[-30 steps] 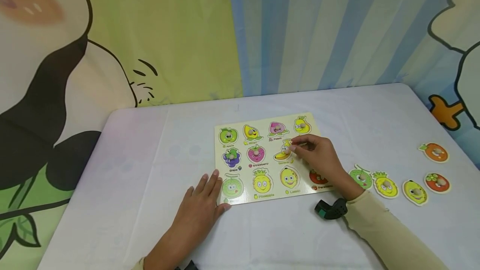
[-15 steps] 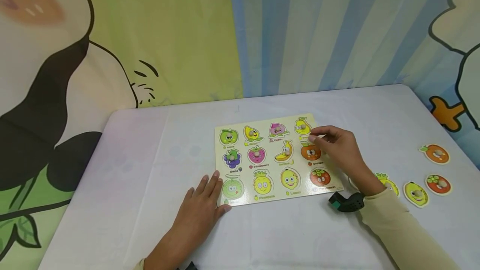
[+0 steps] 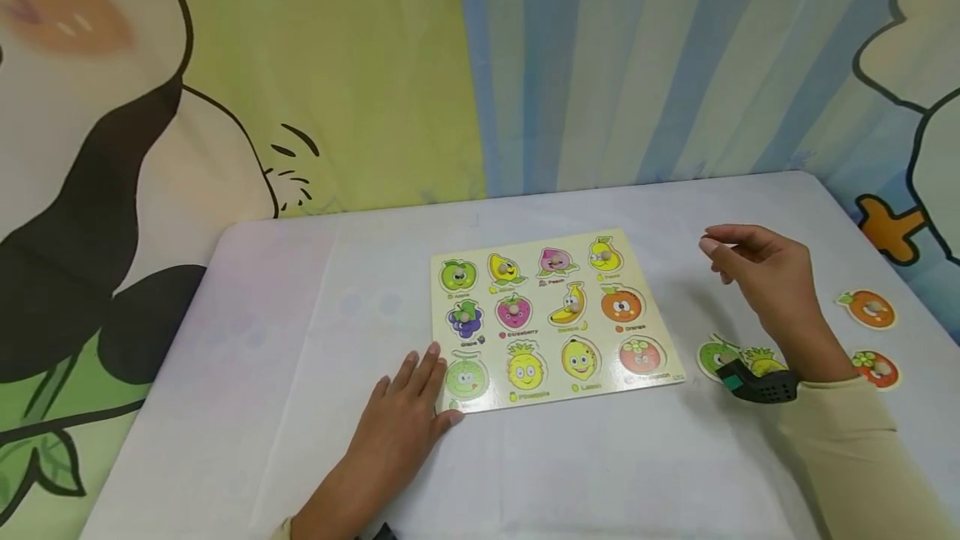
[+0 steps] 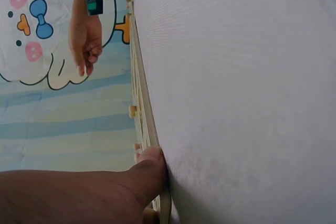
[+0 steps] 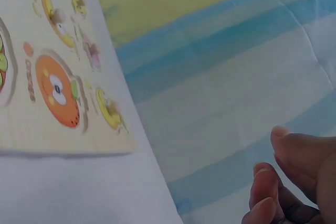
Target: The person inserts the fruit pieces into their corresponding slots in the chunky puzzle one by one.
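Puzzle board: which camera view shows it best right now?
The head view, which shows the puzzle board almost whole, face up. The left wrist view shows it edge-on; the right wrist view cuts it off at the left.

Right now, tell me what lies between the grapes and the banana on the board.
The strawberry lies between the grapes and the banana, in the middle row of the board; the head view shows it.
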The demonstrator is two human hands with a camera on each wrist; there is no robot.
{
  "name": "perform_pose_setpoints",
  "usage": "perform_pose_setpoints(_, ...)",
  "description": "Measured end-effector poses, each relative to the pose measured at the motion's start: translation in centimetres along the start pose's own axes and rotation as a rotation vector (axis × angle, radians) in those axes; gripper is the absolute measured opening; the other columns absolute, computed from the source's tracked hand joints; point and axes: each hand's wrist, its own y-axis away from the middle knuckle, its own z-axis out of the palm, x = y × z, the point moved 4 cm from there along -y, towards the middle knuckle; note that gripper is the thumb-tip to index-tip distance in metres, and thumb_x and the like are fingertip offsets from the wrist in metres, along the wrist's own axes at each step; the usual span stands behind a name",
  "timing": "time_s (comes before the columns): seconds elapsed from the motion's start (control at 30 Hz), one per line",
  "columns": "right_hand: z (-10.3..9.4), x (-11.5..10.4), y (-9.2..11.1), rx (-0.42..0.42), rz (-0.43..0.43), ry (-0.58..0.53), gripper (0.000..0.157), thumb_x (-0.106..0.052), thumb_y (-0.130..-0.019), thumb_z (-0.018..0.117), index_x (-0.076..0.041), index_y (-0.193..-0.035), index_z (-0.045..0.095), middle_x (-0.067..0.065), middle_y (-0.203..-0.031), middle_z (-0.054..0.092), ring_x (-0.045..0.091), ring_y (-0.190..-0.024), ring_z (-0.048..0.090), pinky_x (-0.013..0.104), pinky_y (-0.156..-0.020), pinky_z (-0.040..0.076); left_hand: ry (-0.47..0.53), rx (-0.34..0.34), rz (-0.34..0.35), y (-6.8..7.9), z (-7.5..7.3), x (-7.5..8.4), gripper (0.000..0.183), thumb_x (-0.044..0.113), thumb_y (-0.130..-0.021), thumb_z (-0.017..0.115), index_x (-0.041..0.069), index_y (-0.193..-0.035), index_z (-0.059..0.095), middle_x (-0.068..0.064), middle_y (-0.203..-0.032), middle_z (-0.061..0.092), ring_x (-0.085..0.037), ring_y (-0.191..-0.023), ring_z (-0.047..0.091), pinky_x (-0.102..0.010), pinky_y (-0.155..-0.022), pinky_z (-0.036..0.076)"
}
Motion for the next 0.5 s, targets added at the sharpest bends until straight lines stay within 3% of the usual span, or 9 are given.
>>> perform_pose_setpoints(0.27, -4.2, 2.4, 0.4, 0.067, 0.200, 0.049, 0.046, -0.042, -0.092, 0.064, -0.013, -0.128, 0.062, -0.011, -0.098, 0.063, 0.011, -0.079, 0.055, 0.011, -0.065, 0.046, -0.008, -0.004, 0.008, 0.1, 0.2, -0.1, 0.074, 0.047, -0.086, 0.070, 0.000, -0.141, 0.049, -0.015, -0.150, 0.041, -0.037, -0.134, 0.040, -0.056, -0.092, 0.045)
perform_pose_setpoints(0.5, -6.9, 3.9, -0.1, 0.104, 0.163, 0.099, 0.039, -0.035, -0.095, 0.062, -0.012, -0.127, 0.062, -0.013, -0.096, 0.059, 0.011, -0.078, 0.052, 0.011, -0.062, 0.046, 0.006, 0.002, 0.007, 0.1, 0.0, -0.2, 0.074, 0.047, -0.086, 0.069, 0.001, -0.141, 0.049, -0.014, -0.150, 0.041, -0.037, -0.135, 0.040, -0.056, -0.093, 0.045)
